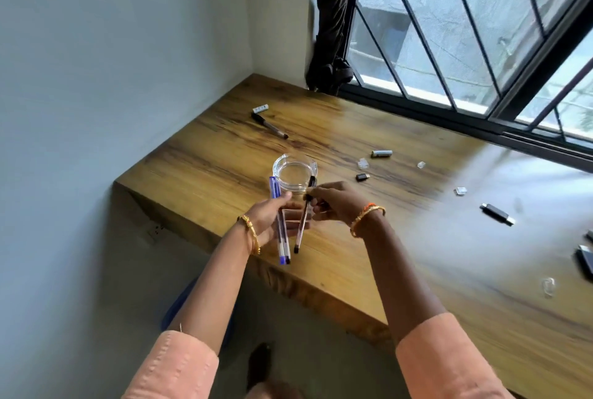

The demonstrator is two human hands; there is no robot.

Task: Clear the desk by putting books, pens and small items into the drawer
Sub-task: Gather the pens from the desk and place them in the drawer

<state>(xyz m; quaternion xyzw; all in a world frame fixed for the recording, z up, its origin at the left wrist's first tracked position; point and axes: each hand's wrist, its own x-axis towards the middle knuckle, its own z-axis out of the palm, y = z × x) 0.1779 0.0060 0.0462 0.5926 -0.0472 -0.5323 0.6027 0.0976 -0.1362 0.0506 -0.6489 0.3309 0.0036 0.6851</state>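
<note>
Beside a barred window, the wooden table [401,238] carried scattered bits. Over its near edge the left hand [268,218] clasped blue pens [278,222], while the right hand [337,204] pinched a black pen [305,215]. No lettering was legible.

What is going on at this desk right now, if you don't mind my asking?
A person is gathering pens over the wooden desk. The left hand holds blue pens, while the right hand grips a black pen. A clear round dish sits just beyond the hands. Another black pen, a battery, a USB stick and small clear bits still lie on the desk. No drawer is in view.
</note>
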